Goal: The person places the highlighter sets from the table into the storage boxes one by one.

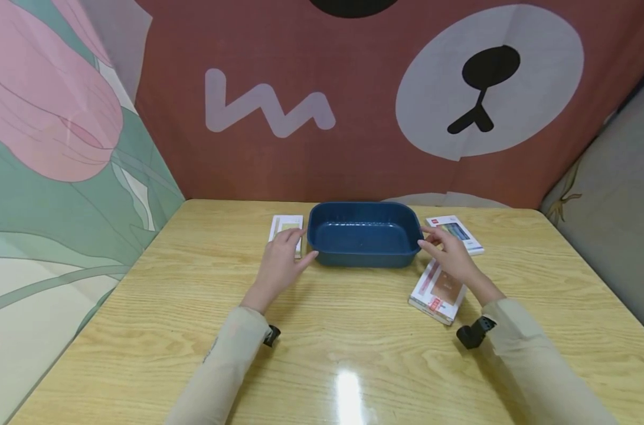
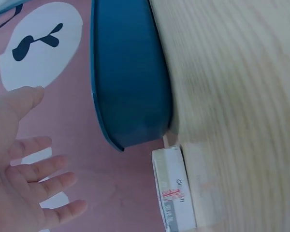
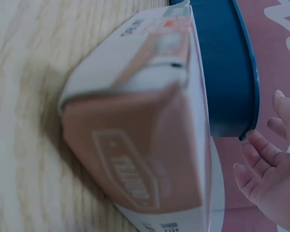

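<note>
A dark blue rectangular plastic bin (image 1: 366, 260) stands upright near the back of the table, its inside showing bare. At its left end is my left hand (image 1: 280, 265), thumb and fingers spread; the left wrist view shows this hand (image 2: 24, 169) apart from the bin (image 2: 133, 72). My right hand (image 1: 453, 257) is at the other end, fingers loosely bent. In the right wrist view a fingertip of that hand (image 3: 275, 164) is at the rim's corner; whether it touches, I cannot tell. Neither hand grips anything.
Left of the bin lies a small white box (image 1: 281, 221), partly behind my left hand. A white and brown box (image 1: 433, 298) lies below my right hand, and a flat white box (image 1: 467, 239) sits behind it. The wooden table (image 1: 322, 342) meets a printed backdrop (image 1: 279, 171).
</note>
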Demonstrator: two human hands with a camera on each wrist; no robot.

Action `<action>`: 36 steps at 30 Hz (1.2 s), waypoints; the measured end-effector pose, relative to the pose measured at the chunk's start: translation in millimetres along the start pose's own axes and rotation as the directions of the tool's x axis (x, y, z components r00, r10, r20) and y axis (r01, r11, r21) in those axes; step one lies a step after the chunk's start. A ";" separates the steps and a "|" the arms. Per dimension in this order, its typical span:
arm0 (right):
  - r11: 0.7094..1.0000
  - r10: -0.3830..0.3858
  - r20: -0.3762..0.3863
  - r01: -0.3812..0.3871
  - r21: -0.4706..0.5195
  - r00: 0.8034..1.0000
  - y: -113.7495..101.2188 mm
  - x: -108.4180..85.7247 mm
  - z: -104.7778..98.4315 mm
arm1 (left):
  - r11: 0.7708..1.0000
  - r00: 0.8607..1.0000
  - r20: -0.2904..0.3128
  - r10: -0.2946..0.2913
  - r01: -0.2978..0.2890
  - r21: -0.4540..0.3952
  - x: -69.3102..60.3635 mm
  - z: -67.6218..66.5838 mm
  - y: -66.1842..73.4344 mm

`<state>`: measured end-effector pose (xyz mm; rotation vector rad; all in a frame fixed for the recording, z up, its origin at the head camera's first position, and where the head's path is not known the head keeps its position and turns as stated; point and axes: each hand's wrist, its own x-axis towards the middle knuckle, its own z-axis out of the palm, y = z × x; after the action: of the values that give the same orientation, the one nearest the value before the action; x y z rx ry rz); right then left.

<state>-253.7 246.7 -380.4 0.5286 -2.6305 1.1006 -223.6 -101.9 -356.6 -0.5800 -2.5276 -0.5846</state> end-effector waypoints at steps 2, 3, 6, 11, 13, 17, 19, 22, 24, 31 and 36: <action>1.000 0.016 0.006 -0.016 0.001 1.000 1.9 1.6 -0.1 | 1.000 1.000 0.006 -0.019 0.019 -0.006 0.7 1.6 -2.8; 1.000 0.024 0.008 -0.024 0.002 1.000 2.9 2.4 -0.2 | 1.000 1.000 0.008 -0.029 0.029 -0.007 1.1 2.4 -4.2; 0.998 0.061 0.022 -0.061 -0.004 0.998 6.5 4.2 -0.2 | 0.999 0.999 0.006 -0.052 0.052 -0.012 2.9 4.7 -8.3; 0.997 0.070 0.012 -0.070 0.014 0.997 11.3 6.7 1.8 | 0.997 0.997 -0.002 -0.077 0.077 0.004 6.3 7.5 -16.3; 0.998 0.055 0.004 -0.055 0.027 0.998 12.8 7.4 3.0 | 0.995 0.995 0.003 -0.098 0.098 0.011 7.6 8.5 -19.7; 0.997 0.060 0.003 -0.060 0.045 0.998 14.4 7.9 4.4 | 0.987 0.987 0.025 -0.161 0.161 -0.006 10.4 10.5 -26.4; 0.995 0.081 0.007 -0.081 0.055 0.997 14.2 7.6 4.1 | 0.981 0.980 0.038 -0.193 0.194 -0.023 12.2 12.0 -29.5; 0.990 0.117 0.019 -0.118 0.073 0.993 13.0 7.5 2.6 | 0.973 0.973 0.052 -0.223 0.226 -0.055 15.4 13.6 -32.3; 0.986 0.138 0.023 -0.140 0.086 0.990 12.3 7.6 1.8 | 0.967 0.969 0.064 -0.240 0.244 -0.070 17.9 15.4 -33.7; 0.973 0.190 0.038 -0.193 0.124 0.981 11.7 8.4 3.2 | 0.943 0.940 0.119 -0.320 0.327 -0.052 23.5 20.5 -36.9; 0.973 0.186 0.031 -0.189 0.134 0.982 10.3 8.2 4.3 | 0.929 0.924 0.127 -0.360 0.368 -0.039 24.5 24.2 -41.7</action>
<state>-265.7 248.3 -387.1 0.3215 -2.6787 1.3450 -272.1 -116.9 -375.0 -0.1630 -2.7593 -0.7824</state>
